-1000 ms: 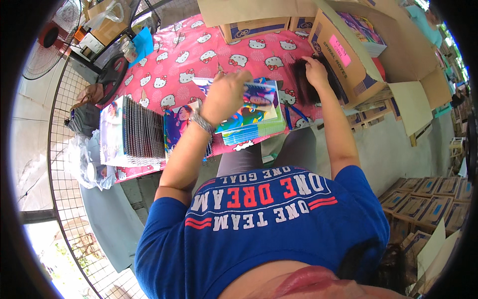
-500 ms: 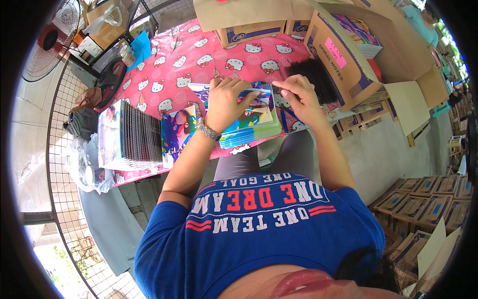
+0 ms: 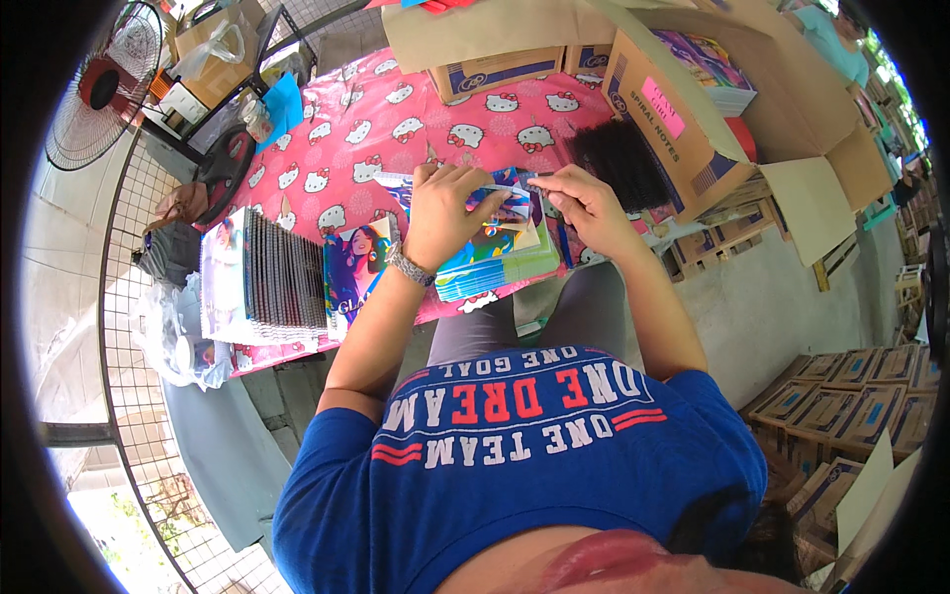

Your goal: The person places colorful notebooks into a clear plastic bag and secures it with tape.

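Note:
My left hand (image 3: pixel 448 206) is closed over a colourful-covered notebook (image 3: pixel 515 205), its thumb lying across the top and its fingers over the far edge. At that notebook's right edge, the thumb and forefinger of my right hand (image 3: pixel 591 210) come together in a pinch. Whatever is between those fingertips is too small to make out. Under the held notebook lies a stack of similar notebooks (image 3: pixel 500 274) with blue and green edges showing. Left of my left wrist stands a row of spiral notebooks (image 3: pixel 282 282), and one notebook with a figure on its cover (image 3: pixel 358 259) leans beside it.
A bundle of black spiral coils (image 3: pixel 620 163) lies right of my right hand, against an open carton (image 3: pixel 673 119) holding more notebooks. The table has a pink patterned cloth (image 3: pixel 396 129). A fan (image 3: pixel 104 89) stands far left. Stacked cartons (image 3: pixel 841 396) fill the lower right.
The fingertips of my right hand have shifted slightly left and nearer along the notebook's edge. My left hand keeps its hold, almost unmoved. The view has shifted a little.

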The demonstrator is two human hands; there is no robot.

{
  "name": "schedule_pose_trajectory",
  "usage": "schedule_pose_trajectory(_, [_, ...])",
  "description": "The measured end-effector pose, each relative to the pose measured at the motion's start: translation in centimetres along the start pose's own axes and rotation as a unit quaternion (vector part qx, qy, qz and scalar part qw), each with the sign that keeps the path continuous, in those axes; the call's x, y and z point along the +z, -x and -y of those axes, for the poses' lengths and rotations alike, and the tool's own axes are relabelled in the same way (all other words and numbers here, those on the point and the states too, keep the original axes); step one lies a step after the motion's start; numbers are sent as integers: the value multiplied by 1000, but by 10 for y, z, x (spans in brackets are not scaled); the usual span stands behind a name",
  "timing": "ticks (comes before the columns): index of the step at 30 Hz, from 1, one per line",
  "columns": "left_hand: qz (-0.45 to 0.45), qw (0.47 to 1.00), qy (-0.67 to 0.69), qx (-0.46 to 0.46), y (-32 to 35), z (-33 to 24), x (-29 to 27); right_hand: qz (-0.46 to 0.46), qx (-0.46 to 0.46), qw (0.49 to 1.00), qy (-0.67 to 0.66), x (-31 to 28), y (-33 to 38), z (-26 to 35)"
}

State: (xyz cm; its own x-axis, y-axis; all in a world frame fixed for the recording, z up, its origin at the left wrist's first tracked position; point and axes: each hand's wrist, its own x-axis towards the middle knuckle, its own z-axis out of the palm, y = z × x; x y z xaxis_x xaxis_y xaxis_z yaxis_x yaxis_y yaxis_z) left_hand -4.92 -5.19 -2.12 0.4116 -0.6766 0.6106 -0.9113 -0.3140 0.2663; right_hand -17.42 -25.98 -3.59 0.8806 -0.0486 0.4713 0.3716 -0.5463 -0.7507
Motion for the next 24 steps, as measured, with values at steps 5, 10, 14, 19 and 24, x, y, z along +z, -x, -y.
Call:
schedule_pose_trajectory(5, [-1, 1000, -9, -28, -3, -7, -2, -4, -42, 997, 59, -3, 5, 7])
schedule_pose_trajectory(10, [-3, 1000, -24, -12, -5, -17, 8, 30, 161, 970, -178, 0, 6, -3])
schedule_pose_trajectory(14, [23, 998, -36, 44, -6, -30, 16, -61, 35, 997, 30, 8, 0, 18])
schedule_pose_trajectory(19, [39, 997, -35, 54, -4, -32, 13, -12, 32, 995, 94, 4, 1, 28])
schedule_pose_trajectory(24, [21, 998, -8, 54, 6, -35, 0, 177, 236, 924, -244, -14, -24, 12])
